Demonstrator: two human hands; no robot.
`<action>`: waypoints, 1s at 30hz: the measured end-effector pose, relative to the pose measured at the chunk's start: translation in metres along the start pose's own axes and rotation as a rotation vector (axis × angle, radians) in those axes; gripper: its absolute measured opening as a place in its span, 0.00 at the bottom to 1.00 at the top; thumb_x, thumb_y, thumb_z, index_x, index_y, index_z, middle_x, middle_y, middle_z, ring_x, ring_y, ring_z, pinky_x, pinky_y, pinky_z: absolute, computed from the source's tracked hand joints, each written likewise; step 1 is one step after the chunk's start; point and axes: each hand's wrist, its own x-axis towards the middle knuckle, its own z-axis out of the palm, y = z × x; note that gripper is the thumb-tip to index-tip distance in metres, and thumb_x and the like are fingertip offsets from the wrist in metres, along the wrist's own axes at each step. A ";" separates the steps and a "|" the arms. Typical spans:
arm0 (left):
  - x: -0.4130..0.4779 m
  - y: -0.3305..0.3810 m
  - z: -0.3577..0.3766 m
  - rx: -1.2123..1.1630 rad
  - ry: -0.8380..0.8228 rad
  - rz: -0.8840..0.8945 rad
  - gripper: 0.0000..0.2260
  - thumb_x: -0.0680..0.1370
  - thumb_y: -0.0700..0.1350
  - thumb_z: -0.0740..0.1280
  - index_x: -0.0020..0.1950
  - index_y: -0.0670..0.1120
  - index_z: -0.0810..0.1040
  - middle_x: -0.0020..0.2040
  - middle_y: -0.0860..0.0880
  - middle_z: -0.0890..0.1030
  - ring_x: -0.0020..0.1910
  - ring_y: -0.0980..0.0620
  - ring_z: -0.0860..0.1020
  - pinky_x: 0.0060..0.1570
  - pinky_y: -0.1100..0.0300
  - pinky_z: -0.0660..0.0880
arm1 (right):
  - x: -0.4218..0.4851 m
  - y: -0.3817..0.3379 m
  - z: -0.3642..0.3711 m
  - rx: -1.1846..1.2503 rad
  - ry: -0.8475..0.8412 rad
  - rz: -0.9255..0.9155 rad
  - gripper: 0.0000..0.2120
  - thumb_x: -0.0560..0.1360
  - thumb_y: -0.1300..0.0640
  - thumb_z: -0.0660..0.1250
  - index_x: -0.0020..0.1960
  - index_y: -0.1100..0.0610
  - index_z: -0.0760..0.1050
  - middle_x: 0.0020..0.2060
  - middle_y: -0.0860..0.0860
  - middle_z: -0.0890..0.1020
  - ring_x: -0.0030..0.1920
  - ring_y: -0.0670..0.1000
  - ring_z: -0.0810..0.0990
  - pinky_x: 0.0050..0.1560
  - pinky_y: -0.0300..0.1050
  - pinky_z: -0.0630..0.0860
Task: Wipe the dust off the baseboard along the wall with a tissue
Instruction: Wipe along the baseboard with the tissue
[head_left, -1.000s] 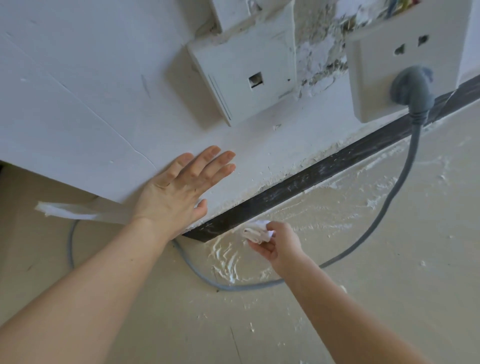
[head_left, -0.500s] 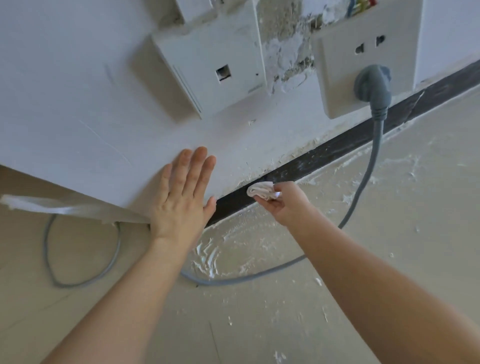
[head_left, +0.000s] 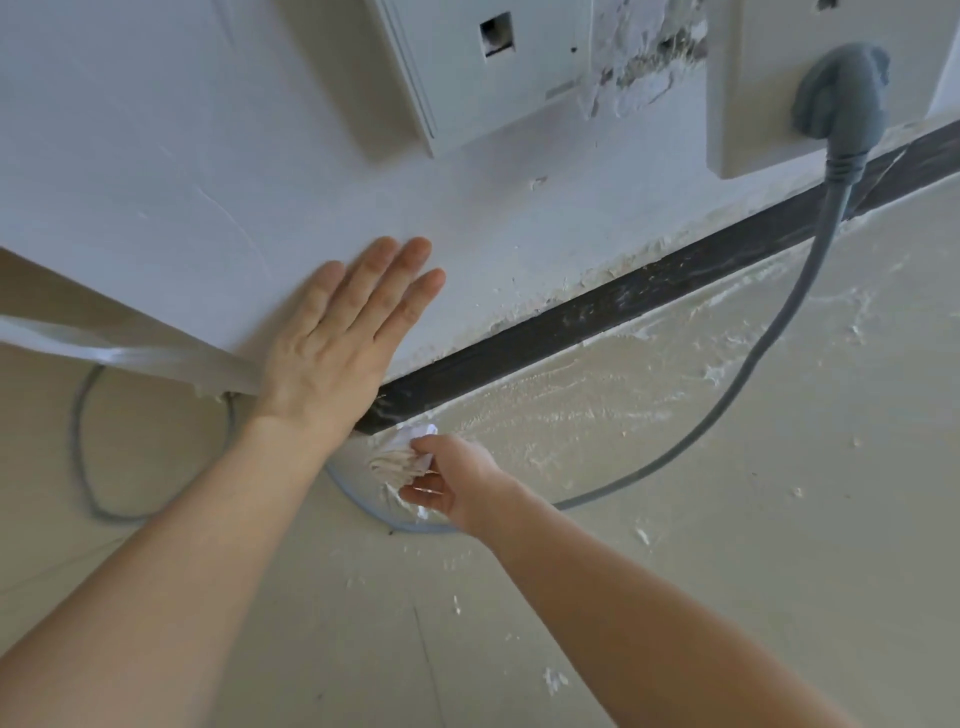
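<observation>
Here, in the head view, the person's left hand (head_left: 332, 343) lies flat against the white wall (head_left: 208, 156), its fingers straight and close together, pointing up and to the right, holding nothing. Just below and to the right of that hand, the right hand (head_left: 452, 483) has its fingers curled and pinches a crumpled white tissue (head_left: 400, 457), which sticks out from the fingertips towards the left wrist. The tissue sits at the left end of the dark baseboard (head_left: 623, 306), right where that strip meets the floor (head_left: 727, 519); motion blur hides whether the paper actually touches the strip. From beside the heel of the left hand, the baseboard runs up and away to the right along the foot of the wall, flecked with pale specks and ragged paint along its upper edge. Beyond the right hand, white smears (head_left: 571, 410) streak the floor beside the strip. Above and well right of both hands, a grey plug (head_left: 836, 98) sits in a white socket plate (head_left: 748, 104), and its grey cable (head_left: 769, 332) crosses the baseboard, curves down over the floor, passes under the right hand and loops out to the left of the left forearm. Straight above the left hand's fingertips, a white box (head_left: 493, 67) with a small square hole is fixed to the wall. To the left of the left hand, a pale strip (head_left: 130, 356) runs out from under its edge.
</observation>
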 end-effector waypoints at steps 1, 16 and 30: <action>0.000 -0.004 0.000 -0.021 0.010 0.011 0.29 0.80 0.39 0.52 0.78 0.48 0.42 0.76 0.47 0.34 0.74 0.47 0.34 0.72 0.52 0.39 | 0.005 0.004 0.006 -0.001 -0.004 0.006 0.15 0.76 0.62 0.65 0.62 0.65 0.73 0.51 0.61 0.81 0.43 0.56 0.81 0.40 0.45 0.81; -0.025 -0.011 -0.002 -0.063 -0.034 -0.055 0.28 0.79 0.35 0.44 0.77 0.46 0.38 0.75 0.47 0.31 0.74 0.47 0.31 0.71 0.51 0.38 | 0.029 -0.007 0.059 0.227 -0.029 -0.038 0.14 0.77 0.68 0.59 0.61 0.70 0.72 0.43 0.62 0.81 0.35 0.55 0.81 0.34 0.45 0.82; -0.023 0.006 0.000 -0.102 -0.034 -0.136 0.37 0.77 0.44 0.65 0.78 0.43 0.45 0.76 0.45 0.35 0.75 0.46 0.35 0.72 0.50 0.40 | 0.010 -0.036 -0.005 0.270 0.120 -0.149 0.15 0.76 0.66 0.62 0.63 0.67 0.70 0.53 0.66 0.80 0.51 0.60 0.83 0.47 0.49 0.82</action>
